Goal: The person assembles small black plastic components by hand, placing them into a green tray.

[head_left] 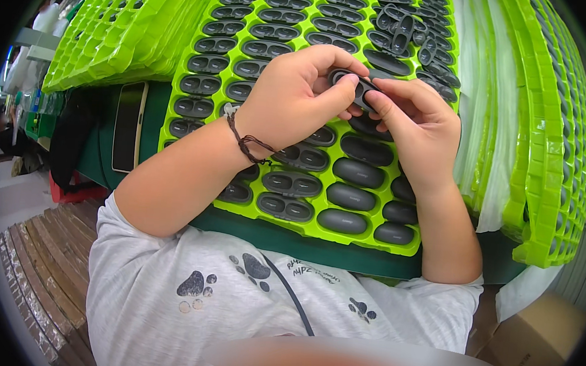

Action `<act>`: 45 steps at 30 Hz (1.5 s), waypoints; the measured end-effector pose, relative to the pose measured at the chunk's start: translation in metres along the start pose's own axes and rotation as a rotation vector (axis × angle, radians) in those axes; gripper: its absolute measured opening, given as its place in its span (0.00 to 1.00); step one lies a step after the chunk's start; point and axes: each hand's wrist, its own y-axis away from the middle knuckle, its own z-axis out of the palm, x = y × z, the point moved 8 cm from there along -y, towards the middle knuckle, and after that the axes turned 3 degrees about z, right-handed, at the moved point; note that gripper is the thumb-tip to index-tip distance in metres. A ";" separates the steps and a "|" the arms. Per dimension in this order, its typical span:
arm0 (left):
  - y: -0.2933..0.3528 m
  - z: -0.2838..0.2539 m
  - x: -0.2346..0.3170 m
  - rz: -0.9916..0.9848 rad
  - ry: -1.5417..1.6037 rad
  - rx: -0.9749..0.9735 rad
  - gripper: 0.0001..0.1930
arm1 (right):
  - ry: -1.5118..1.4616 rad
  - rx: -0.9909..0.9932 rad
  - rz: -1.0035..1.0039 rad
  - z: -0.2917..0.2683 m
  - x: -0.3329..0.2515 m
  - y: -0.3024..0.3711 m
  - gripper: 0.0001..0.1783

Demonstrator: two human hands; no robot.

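Observation:
Both my hands are raised over a bright green moulded tray (243,208). Between them is a small dark earbud case part (362,92) with rounded hollows. The thumb and fingers of my left hand (303,92) pinch its left end, while those of my right hand (416,117) close on its right end. Rows of similar two-hollow case parts (290,183) fill the tray's pockets on the left. Smooth dark oval shells (350,196) lie in the near right pockets. Several loose case parts (400,29) are piled at the far right of the tray. My fingers partly hide the held part.
Stacked green trays (124,25) stand at the far left, and another stack (554,133) with pale sheets (491,115) stands at the right. A phone-like flat device (129,127) lies on the dark green table (269,234). A cardboard box (526,342) is at the lower right.

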 end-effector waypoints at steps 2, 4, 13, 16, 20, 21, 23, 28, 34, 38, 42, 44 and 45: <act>0.001 0.000 -0.001 -0.014 -0.070 -0.001 0.11 | 0.084 0.006 -0.058 0.000 -0.002 0.001 0.08; 0.002 0.002 0.000 -0.008 -0.109 -0.011 0.11 | 0.175 0.018 -0.145 -0.001 -0.008 0.000 0.05; -0.001 0.005 0.000 0.006 0.011 -0.026 0.11 | 0.123 0.030 -0.228 0.000 -0.004 0.000 0.06; 0.002 0.009 -0.002 -0.016 -0.020 0.007 0.11 | 0.273 0.029 -0.259 0.002 -0.008 0.003 0.05; 0.007 0.018 0.001 0.065 -0.049 0.036 0.10 | 0.357 0.041 -0.356 0.006 -0.017 0.008 0.09; 0.009 0.020 0.004 0.103 -0.060 0.052 0.10 | 0.415 0.057 -0.415 0.007 -0.021 0.010 0.10; 0.011 0.022 0.007 0.141 -0.072 0.069 0.10 | 0.472 0.072 -0.474 0.008 -0.027 0.014 0.11; 0.012 0.022 0.020 0.247 -0.114 0.081 0.10 | 0.439 0.102 -0.527 0.003 -0.032 0.015 0.10; 0.007 -0.029 0.039 0.201 -0.318 0.252 0.08 | 0.347 0.082 -0.259 -0.029 -0.019 -0.018 0.12; 0.007 -0.041 0.039 0.218 -0.671 0.131 0.06 | 1.428 0.290 -0.397 -0.045 -0.013 -0.017 0.09; 0.017 -0.020 0.031 0.120 -0.894 -0.196 0.05 | 1.448 0.250 -0.309 -0.037 -0.008 -0.018 0.09; 0.016 -0.018 0.029 0.133 -0.971 -0.199 0.06 | 1.426 0.258 -0.335 -0.038 -0.007 -0.018 0.08; 0.015 -0.018 0.025 0.187 -1.035 -0.207 0.06 | 1.403 0.268 -0.363 -0.038 -0.008 -0.018 0.08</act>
